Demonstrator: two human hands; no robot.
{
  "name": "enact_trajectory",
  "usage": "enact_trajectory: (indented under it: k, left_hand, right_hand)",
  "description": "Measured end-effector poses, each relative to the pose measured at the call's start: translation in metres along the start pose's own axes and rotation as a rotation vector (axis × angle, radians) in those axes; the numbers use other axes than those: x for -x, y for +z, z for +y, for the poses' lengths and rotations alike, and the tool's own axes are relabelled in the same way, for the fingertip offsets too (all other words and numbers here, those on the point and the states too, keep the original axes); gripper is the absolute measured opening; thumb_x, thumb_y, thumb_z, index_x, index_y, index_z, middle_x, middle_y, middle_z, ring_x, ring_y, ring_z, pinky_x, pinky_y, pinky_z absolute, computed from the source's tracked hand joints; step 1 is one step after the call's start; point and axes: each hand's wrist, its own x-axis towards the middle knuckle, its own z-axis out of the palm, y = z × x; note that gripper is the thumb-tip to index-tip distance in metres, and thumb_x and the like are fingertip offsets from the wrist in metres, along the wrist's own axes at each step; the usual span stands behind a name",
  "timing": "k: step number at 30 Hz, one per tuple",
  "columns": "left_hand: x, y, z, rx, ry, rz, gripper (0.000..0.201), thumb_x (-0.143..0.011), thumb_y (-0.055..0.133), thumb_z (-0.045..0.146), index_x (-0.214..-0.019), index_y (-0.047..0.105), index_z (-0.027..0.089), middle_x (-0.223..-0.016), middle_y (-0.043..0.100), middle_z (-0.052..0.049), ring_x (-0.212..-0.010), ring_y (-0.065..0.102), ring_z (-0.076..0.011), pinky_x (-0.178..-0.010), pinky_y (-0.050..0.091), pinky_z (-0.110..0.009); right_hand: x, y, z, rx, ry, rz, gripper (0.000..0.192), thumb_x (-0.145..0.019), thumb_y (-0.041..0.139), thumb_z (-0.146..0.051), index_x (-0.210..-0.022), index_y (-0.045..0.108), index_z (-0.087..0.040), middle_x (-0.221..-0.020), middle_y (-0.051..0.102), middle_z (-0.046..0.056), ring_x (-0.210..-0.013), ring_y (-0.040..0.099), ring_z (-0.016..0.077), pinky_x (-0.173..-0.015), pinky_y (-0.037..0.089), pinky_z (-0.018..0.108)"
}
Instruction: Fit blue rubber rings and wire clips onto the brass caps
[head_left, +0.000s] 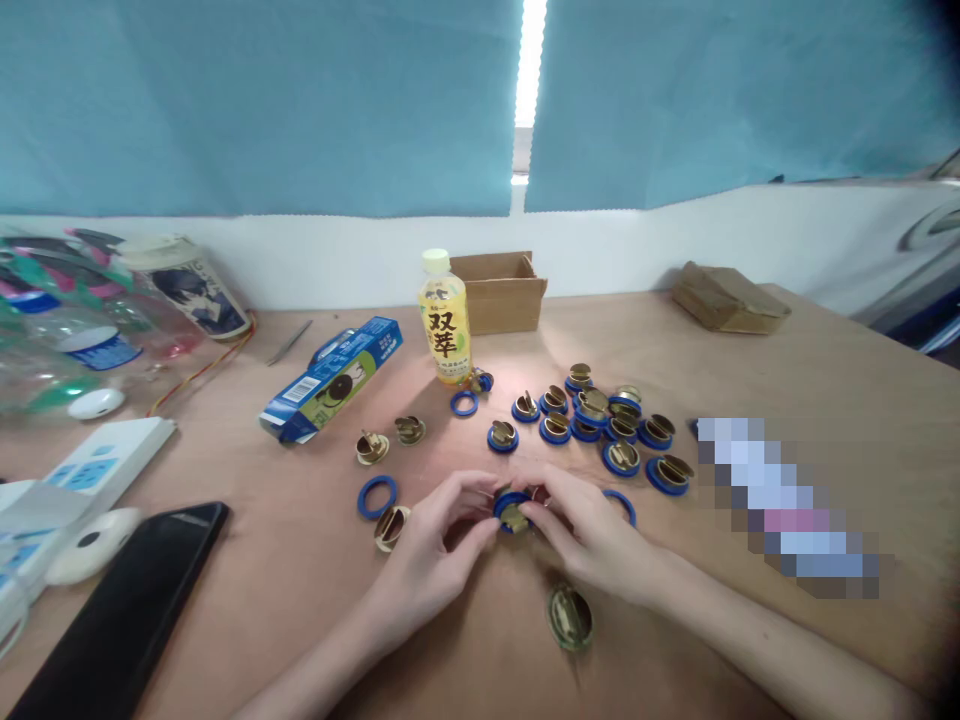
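A: Hands?
B: On my feed, left hand (431,550) and right hand (583,532) pinch one brass cap (515,518) and its blue ring (511,497) between thumbs and fingers. Ring fully seated? Can't tell.
A: Done so far?
B: From the held cap, ringed caps (592,404) bunch at one to two o'clock. I'd log those finished: the larger share.
A: Left?
B: Bare caps (372,448), nine to ten; another bare cap (570,617), five. Loose rings (362,500), nine and eleven; a part-hidden ring (628,506), three.
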Motion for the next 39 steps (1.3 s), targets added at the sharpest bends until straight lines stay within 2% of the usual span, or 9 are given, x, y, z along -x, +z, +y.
enact_trajectory:
  k: [6, 10, 17, 22, 26, 31, 36, 39]
  left_hand:
    - [0.001, 0.001, -0.003, 0.085, -0.057, -0.092, 0.034, -0.096, 0.057, 0.018, -0.129, 0.056, 0.021, -0.126, 0.070, -0.010, -0.113, 0.068, -0.0240, -0.100, 0.055, -0.039]
    - [0.000, 0.003, 0.002, 0.146, -0.071, -0.048, 0.032, -0.092, 0.062, 0.017, -0.124, 0.060, 0.020, -0.118, 0.073, -0.009, -0.105, 0.071, -0.0229, -0.096, 0.057, -0.036]
    - [-0.002, 0.003, 0.004, 0.189, -0.061, -0.001, 0.033, -0.087, 0.065, 0.014, -0.120, 0.065, 0.018, -0.107, 0.076, -0.008, -0.098, 0.073, -0.0214, -0.090, 0.058, -0.033]
    - [-0.002, -0.001, 0.004, 0.195, -0.053, 0.020, 0.027, -0.087, 0.064, 0.012, -0.113, 0.069, 0.017, -0.108, 0.077, -0.007, -0.098, 0.073, -0.0204, -0.091, 0.058, -0.031]
    - [-0.002, -0.002, 0.003, 0.209, -0.036, 0.026, 0.028, -0.089, 0.063, 0.013, -0.116, 0.069, 0.019, -0.113, 0.076, -0.007, -0.100, 0.073, -0.0203, -0.092, 0.058, -0.031]
    - [-0.001, -0.001, 0.002, 0.254, -0.016, 0.008, 0.027, -0.093, 0.061, 0.015, -0.118, 0.069, 0.020, -0.118, 0.075, -0.008, -0.107, 0.072, -0.0217, -0.095, 0.057, -0.031]
    - [-0.001, -0.001, 0.002, 0.230, -0.022, 0.025, 0.023, -0.093, 0.061, 0.015, -0.114, 0.070, 0.019, -0.116, 0.076, -0.008, -0.105, 0.073, -0.0218, -0.096, 0.057, -0.031]
    - [-0.002, 0.000, 0.004, 0.222, -0.027, 0.028, 0.023, -0.093, 0.060, 0.015, -0.113, 0.071, 0.018, -0.115, 0.077, -0.009, -0.106, 0.073, -0.0228, -0.096, 0.057, -0.032]
  right_hand:
    - [0.000, 0.002, 0.003, -0.053, 0.037, 0.062, 0.015, -0.099, 0.051, -0.013, -0.109, 0.058, -0.021, -0.098, 0.067, 0.002, -0.084, 0.063, 0.0153, -0.074, 0.048, 0.025]
    - [-0.002, 0.001, 0.000, -0.112, 0.039, 0.080, 0.015, -0.098, 0.049, -0.012, -0.107, 0.058, -0.021, -0.097, 0.066, 0.002, -0.083, 0.063, 0.0147, -0.073, 0.048, 0.024]
    - [-0.004, 0.001, -0.007, -0.206, 0.116, 0.038, 0.015, -0.101, 0.046, -0.019, -0.110, 0.057, -0.020, -0.098, 0.064, 0.005, -0.086, 0.063, 0.0175, -0.074, 0.050, 0.028]
    - [-0.005, -0.001, -0.009, -0.281, 0.180, -0.022, 0.021, -0.102, 0.044, -0.020, -0.119, 0.056, -0.021, -0.112, 0.065, 0.006, -0.094, 0.064, 0.0170, -0.085, 0.051, 0.030]
    - [-0.007, -0.005, -0.009, -0.256, 0.191, -0.101, 0.026, -0.101, 0.044, -0.016, -0.123, 0.058, -0.021, -0.111, 0.069, 0.005, -0.094, 0.065, 0.0174, -0.086, 0.051, 0.031]
    - [-0.008, -0.007, -0.006, -0.189, 0.156, -0.085, 0.027, -0.099, 0.047, -0.016, -0.121, 0.062, -0.021, -0.104, 0.070, 0.004, -0.093, 0.066, 0.0183, -0.084, 0.050, 0.031]
    - [-0.006, -0.005, -0.005, -0.179, 0.142, -0.091, 0.026, -0.100, 0.048, -0.019, -0.122, 0.062, -0.020, -0.096, 0.071, 0.003, -0.084, 0.067, 0.0170, -0.072, 0.049, 0.027]
    - [-0.005, -0.007, -0.008, -0.150, 0.130, -0.099, 0.026, -0.100, 0.048, -0.019, -0.122, 0.062, -0.020, -0.095, 0.071, 0.002, -0.087, 0.067, 0.0175, -0.074, 0.049, 0.027]
